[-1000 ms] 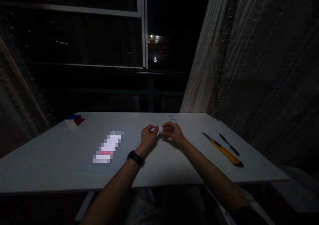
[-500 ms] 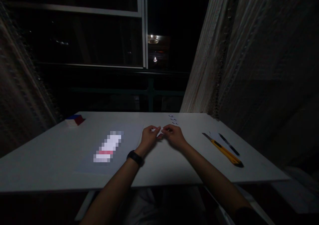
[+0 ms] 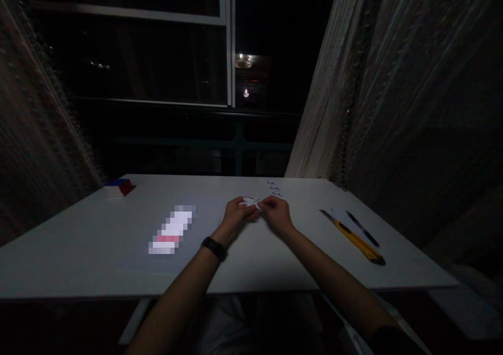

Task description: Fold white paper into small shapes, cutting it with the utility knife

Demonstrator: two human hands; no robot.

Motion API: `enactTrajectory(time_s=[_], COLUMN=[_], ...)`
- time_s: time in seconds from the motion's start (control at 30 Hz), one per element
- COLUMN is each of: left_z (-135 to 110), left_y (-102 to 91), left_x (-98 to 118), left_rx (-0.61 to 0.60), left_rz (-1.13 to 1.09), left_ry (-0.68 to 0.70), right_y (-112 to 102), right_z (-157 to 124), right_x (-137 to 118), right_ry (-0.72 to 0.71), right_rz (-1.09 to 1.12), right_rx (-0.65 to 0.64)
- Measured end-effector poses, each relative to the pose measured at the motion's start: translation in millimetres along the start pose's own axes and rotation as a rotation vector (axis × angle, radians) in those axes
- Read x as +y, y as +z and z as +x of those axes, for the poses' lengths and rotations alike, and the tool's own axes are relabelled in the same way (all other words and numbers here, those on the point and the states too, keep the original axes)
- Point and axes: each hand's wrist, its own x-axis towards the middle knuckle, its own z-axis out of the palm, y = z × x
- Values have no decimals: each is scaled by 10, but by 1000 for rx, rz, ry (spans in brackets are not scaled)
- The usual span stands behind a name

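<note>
Over the middle of the white table [image 3: 259,271], both my hands are closed on a small white piece of paper [image 3: 250,202]. My left hand [image 3: 236,214], below a black wristband [image 3: 214,248], grips its left side. Opposite it, the fingertips of my right hand [image 3: 277,213] pinch the right side. The fingers cover much of the paper, and its exact shape is too dim to make out. Just beyond my right hand lie several small white pieces with dark marks [image 3: 274,188], in a row toward the far edge.
To the left, a lit phone with a blurred screen [image 3: 173,230] rests on a large pale sheet [image 3: 210,234]. A coloured cube [image 3: 120,187] sits at the far left. On the right lie a yellow utility knife [image 3: 356,241], blade out, and a dark pen [image 3: 362,228].
The left fingers have shifted, and more of the white paper shows between my hands. The view has moved slightly; the objects on the table stay where they were.
</note>
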Motion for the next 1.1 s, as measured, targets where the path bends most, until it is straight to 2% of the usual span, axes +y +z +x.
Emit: enactTrajectory(time_s=[0.43, 0.67, 1.1], left_z=[0, 21, 34], left_y=[-16, -40, -67], left_x=[1, -3, -6], left_rx=[8, -3, -63], left_rz=[-48, -115, -150], left_ry=[20, -16, -36], right_y=[40, 42, -73], right_z=[18, -22, -57], right_x=[50, -26, 21], right_ry=[-153, -219, -699], right_rz=[136, 89, -258], right_rx=[53, 96, 104])
